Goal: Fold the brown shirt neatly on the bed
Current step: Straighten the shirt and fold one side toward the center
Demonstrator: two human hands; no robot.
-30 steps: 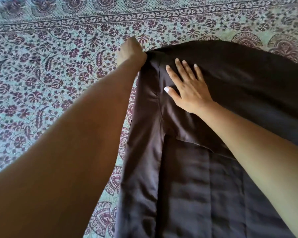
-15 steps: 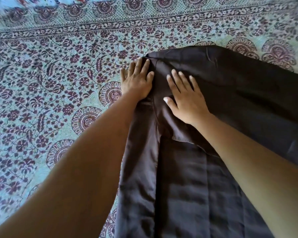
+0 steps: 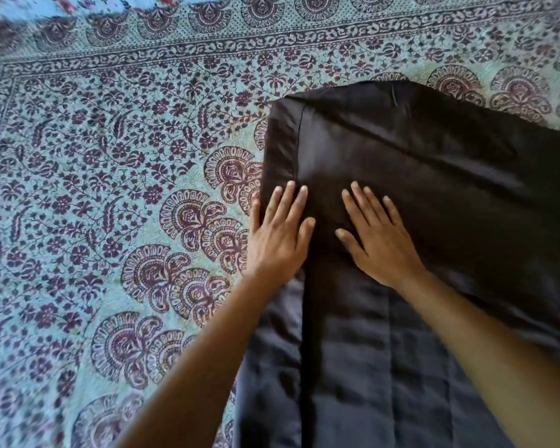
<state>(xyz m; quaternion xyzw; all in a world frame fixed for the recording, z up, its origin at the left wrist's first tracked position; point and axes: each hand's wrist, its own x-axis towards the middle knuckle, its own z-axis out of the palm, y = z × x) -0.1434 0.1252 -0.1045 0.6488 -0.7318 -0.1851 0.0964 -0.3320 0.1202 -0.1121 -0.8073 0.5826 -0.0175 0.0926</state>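
Pressing flat on the brown shirt [image 3: 417, 163], 2 hands lie side by side. The left hand [image 3: 278, 234] rests on the shirt's folded left edge, fingers straight and slightly apart, the outermost touching the bedspread [image 3: 110, 189]. The right hand [image 3: 379, 237] is just beside it, fingers spread, wholly on cloth. Beyond the fingertips the shirt ends in a folded corner; patterned bedspread lies open left and beyond

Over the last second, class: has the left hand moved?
Yes. The left hand has slid from the brown shirt's far corner back toward the person, along its left edge.
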